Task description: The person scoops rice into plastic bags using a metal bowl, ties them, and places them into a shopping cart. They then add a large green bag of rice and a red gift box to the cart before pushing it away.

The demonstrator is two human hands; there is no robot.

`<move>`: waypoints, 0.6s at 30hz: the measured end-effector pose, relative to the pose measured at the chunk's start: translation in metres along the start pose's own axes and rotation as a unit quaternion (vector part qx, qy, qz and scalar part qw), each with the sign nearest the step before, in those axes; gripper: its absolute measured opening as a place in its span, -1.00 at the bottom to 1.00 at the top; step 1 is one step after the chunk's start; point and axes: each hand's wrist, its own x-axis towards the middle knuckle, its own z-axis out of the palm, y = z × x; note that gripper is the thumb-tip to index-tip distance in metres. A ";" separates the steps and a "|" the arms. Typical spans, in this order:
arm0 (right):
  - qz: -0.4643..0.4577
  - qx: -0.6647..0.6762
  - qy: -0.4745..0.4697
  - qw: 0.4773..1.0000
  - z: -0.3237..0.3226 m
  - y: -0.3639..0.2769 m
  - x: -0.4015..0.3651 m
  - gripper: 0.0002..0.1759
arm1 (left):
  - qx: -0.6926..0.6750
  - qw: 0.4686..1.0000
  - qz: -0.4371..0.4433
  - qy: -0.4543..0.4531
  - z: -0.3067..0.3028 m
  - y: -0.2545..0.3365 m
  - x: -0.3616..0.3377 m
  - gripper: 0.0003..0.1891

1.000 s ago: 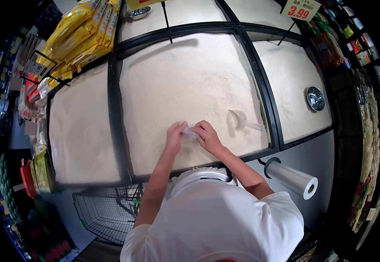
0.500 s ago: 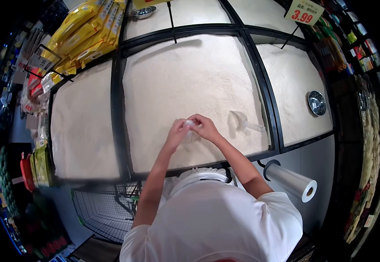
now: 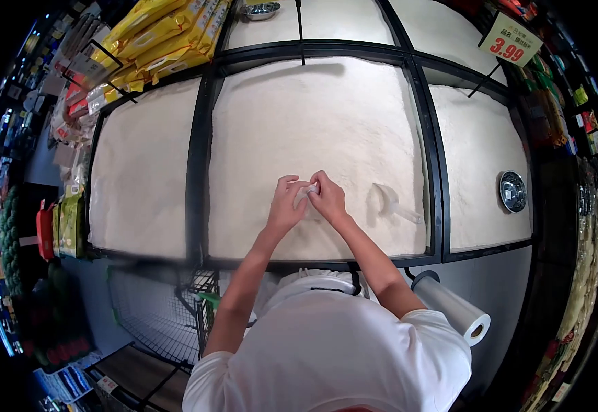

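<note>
Both hands meet over the near middle of a wide bin of fine white flour-like product (image 3: pixel 299 117). My right hand (image 3: pixel 328 199) pinches the gathered top of a thin translucent plastic bag (image 3: pixel 312 190). My left hand (image 3: pixel 287 206) is curled at the same spot, its fingertips against the bag top. The lower part of the bag hangs between the hands and is hard to make out against the white product; its contents cannot be told. Right of my right hand, a clear plastic scoop (image 3: pixel 389 202) lies partly sunk in the product.
Black dividers (image 3: pixel 198 161) separate several such bins. A metal bowl (image 3: pixel 512 191) lies in the right bin. Below the front edge hang a roll of plastic bags (image 3: pixel 457 309) and, at left, a wire shopping cart (image 3: pixel 155 316). Yellow packages (image 3: pixel 168 41) are stacked back left; a price sign (image 3: pixel 510 40) stands back right.
The view has shifted, so the bins sit further right. My left hand's fingers have loosened and spread a little, while my right hand keeps pinching the bag top.
</note>
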 end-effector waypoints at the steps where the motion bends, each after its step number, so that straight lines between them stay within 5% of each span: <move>1: -0.008 0.024 0.003 1.000 0.001 0.003 -0.002 -0.74 | 0.036 0.998 0.032 0.032 0.002 -0.003 0.002 -0.64; 4: -0.005 0.098 -0.031 0.995 0.001 0.015 -0.003 -0.75 | -0.155 0.982 -0.077 -0.075 0.003 -0.006 0.004 -0.67; 6: 0.038 0.154 -0.105 0.982 -0.004 0.026 -0.004 -0.77 | -0.146 0.982 -0.088 -0.086 0.002 -0.005 0.002 -0.71; 9: 0.099 0.426 -0.181 0.881 -0.008 0.036 -0.009 -0.76 | -0.101 0.984 -0.137 -0.043 0.012 -0.012 0.000 -0.74; 16: 0.019 0.261 -0.163 0.951 -0.020 0.017 -0.009 -0.76 | -0.072 0.987 -0.112 0.094 0.029 -0.008 0.001 -0.76; 18: -0.034 0.252 -0.144 0.956 -0.027 0.010 -0.012 -0.76 | -0.066 0.985 -0.149 0.063 0.015 0.013 0.009 -0.78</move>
